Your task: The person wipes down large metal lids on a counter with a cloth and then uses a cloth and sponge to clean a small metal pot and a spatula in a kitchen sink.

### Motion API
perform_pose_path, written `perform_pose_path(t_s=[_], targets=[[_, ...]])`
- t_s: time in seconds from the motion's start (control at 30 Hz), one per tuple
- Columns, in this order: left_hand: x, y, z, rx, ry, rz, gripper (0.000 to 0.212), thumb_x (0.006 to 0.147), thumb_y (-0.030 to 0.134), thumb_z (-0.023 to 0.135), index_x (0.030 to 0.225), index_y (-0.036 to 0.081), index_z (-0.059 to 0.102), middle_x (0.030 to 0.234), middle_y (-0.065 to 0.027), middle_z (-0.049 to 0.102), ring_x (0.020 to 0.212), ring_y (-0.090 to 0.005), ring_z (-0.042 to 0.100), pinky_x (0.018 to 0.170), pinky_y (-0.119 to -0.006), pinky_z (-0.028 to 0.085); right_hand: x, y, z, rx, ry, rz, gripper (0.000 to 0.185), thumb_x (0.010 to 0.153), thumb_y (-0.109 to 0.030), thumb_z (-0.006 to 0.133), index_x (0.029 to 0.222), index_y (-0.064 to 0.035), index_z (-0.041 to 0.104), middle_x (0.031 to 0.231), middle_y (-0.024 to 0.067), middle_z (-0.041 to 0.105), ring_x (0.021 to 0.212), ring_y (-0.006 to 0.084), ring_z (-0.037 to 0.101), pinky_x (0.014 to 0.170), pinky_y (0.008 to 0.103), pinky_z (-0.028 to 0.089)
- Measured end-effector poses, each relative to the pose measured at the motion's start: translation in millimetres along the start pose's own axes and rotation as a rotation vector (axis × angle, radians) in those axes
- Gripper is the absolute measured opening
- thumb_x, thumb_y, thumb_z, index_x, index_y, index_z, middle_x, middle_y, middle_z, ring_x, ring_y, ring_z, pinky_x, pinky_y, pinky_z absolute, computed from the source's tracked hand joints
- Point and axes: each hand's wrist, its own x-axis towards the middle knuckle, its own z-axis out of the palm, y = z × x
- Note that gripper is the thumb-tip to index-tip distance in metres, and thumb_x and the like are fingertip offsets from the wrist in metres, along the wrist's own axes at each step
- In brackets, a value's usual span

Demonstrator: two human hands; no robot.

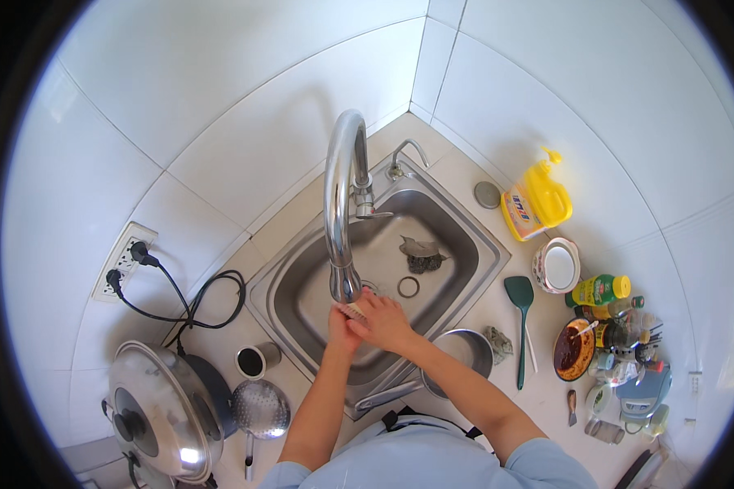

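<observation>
Over the stainless steel sink (318, 318), right below the spout of the chrome faucet (337, 202), my two hands meet. My left hand (344, 327) is closed around a small pale object with a ridged or bristled edge (352, 313), perhaps a brush; the faucet head and fingers partly hide it. My right hand (382, 318) lies against the same object and my left fingers. On the basin floor are a dark scouring pad (425, 263), a greyish cloth or leaf-like scrap (419, 247) and a dark ring (408, 286).
A metal saucepan (465, 354) stands near my right forearm. Right of the sink are a green spatula (520, 305), a yellow detergent bottle (535, 202), a bowl (556, 266) and several condiment bottles. A lidded pot (159, 415), a skimmer (261, 408) and a metal cup (258, 360) stand left.
</observation>
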Motion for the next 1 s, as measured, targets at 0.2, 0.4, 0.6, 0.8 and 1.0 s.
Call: perform_pose_path(t_s=[0.2, 0.4, 0.6, 0.8, 1.0], targets=[[-22.2, 15.1, 4.4, 0.017, -0.031, 0.1, 0.043, 0.093, 0.04, 0.029, 0.106, 0.007, 0.052, 0.101, -0.009, 0.059, 0.093, -0.0232, 0.057, 0.087, -0.037, 0.044, -17.4, -20.8, 26.8, 0.089, 0.276, -0.098, 0.042, 0.084, -0.034, 0.05, 0.124, -0.0201, 0.047, 0.119, 0.0188, 0.043, 0.1, 0.0385, 0.048, 0.08, 0.0452, 0.042], [-32.6, -14.2, 13.6, -0.025, 0.019, 0.08, 0.045, 0.093, 0.039, 0.026, 0.111, 0.005, 0.05, 0.109, -0.0103, 0.056, 0.097, -0.0243, 0.055, 0.087, -0.037, 0.044, -10.6, 1.8, 49.6, 0.015, 0.124, 0.152, 0.045, 0.087, -0.034, 0.046, 0.13, -0.0233, 0.041, 0.116, 0.0209, 0.043, 0.093, 0.0396, 0.049, 0.078, 0.0442, 0.043], [-34.8, 4.3, 11.4, 0.05, -0.027, 0.065, 0.049, 0.094, 0.043, 0.025, 0.113, 0.005, 0.048, 0.112, -0.0096, 0.054, 0.103, -0.024, 0.051, 0.095, -0.037, 0.037, -20.4, -26.8, 35.8, 0.182, 0.245, 0.098, 0.044, 0.089, -0.033, 0.042, 0.131, -0.0228, 0.039, 0.111, 0.0272, 0.046, 0.095, 0.0454, 0.046, 0.081, 0.0511, 0.038], [-42.9, 12.5, 16.2, 0.084, 0.004, 0.057, 0.048, 0.095, 0.04, 0.027, 0.116, 0.002, 0.047, 0.111, -0.0102, 0.055, 0.104, -0.0252, 0.051, 0.095, -0.038, 0.038, -22.4, -16.5, 44.0, 0.041, 0.202, 0.12, 0.047, 0.089, -0.032, 0.043, 0.133, -0.0183, 0.037, 0.108, 0.0287, 0.046, 0.092, 0.0447, 0.047, 0.082, 0.0485, 0.039], [-30.3, -4.3, 6.5, -0.019, -0.051, 0.157, 0.034, 0.094, 0.028, 0.037, 0.112, 0.0, 0.048, 0.109, -0.012, 0.055, 0.103, -0.0237, 0.052, 0.094, -0.037, 0.04, 13.4, 28.9, 24.1, 0.63, 0.2, 0.414, 0.048, 0.085, -0.036, 0.049, 0.13, -0.0203, 0.04, 0.109, 0.0204, 0.052, 0.096, 0.0314, 0.054, 0.083, 0.0357, 0.043]])
